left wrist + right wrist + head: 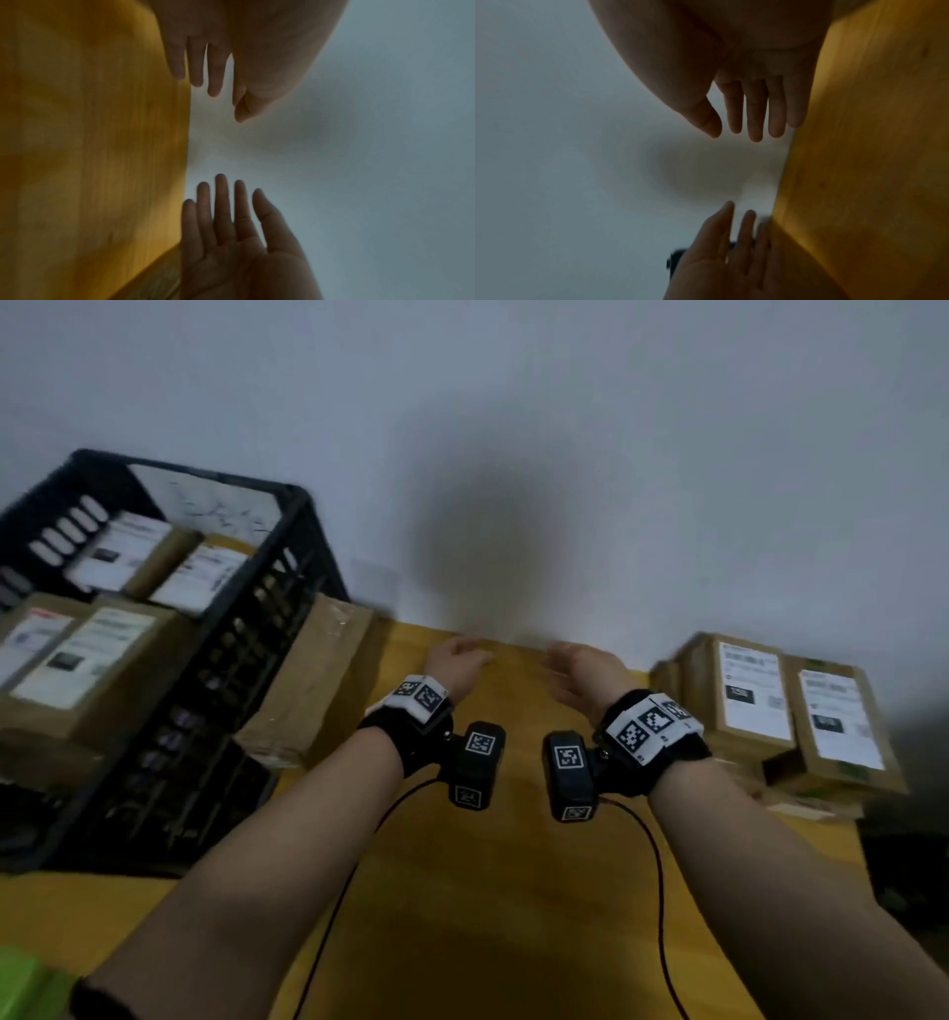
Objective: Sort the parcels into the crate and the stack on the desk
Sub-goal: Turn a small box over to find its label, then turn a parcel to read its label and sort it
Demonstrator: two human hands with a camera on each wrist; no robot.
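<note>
Right now both hands hover over the bare middle of the yellow desk (pixel 462 891), near its far edge by the grey wall (pixel 513 454), palms facing each other and holding nothing. The left hand (pixel 454 662) has straight, slightly spread fingers (pixel 195 67); the right hand (pixel 583 672) likewise shows straight fingers (pixel 754 113), lightly parted. A black crate (pixel 277 629) sits at the desk's far left corner with labelled parcels (pixel 92 654) inside. One brown parcel (pixel 313 680) leans against the crate's right wall. A stack of parcels (pixel 785 711) stands at the far right edge.
</note>
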